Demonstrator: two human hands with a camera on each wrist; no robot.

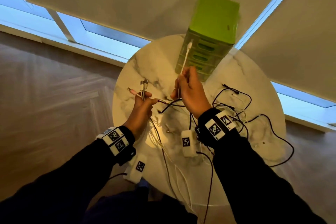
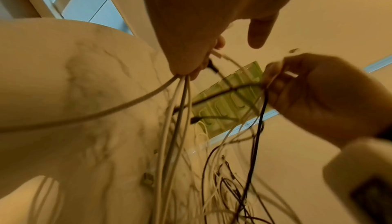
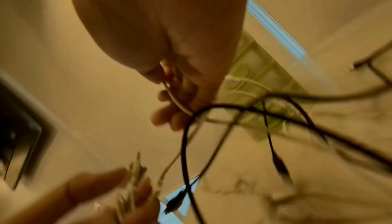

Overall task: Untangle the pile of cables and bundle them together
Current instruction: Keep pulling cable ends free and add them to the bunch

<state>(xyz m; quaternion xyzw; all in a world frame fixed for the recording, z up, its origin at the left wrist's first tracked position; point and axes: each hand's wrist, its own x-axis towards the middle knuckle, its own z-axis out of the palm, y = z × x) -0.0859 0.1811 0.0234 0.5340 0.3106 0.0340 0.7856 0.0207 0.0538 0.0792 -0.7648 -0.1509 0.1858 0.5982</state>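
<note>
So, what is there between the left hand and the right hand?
In the head view, dark cables cross the gap between the left hand and the right hand, above the table.

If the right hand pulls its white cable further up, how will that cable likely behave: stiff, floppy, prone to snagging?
The white cable probably flops: only the short end above the right hand stands up. It looks light, pinched by fingertips alone. It may snag, since black cables loop across it just below the grip.

Overhead head view; close, perhaps upward-tilted wrist views

Left hand (image 1: 141, 103) and right hand (image 1: 190, 92) raised, fingers curled.
</note>
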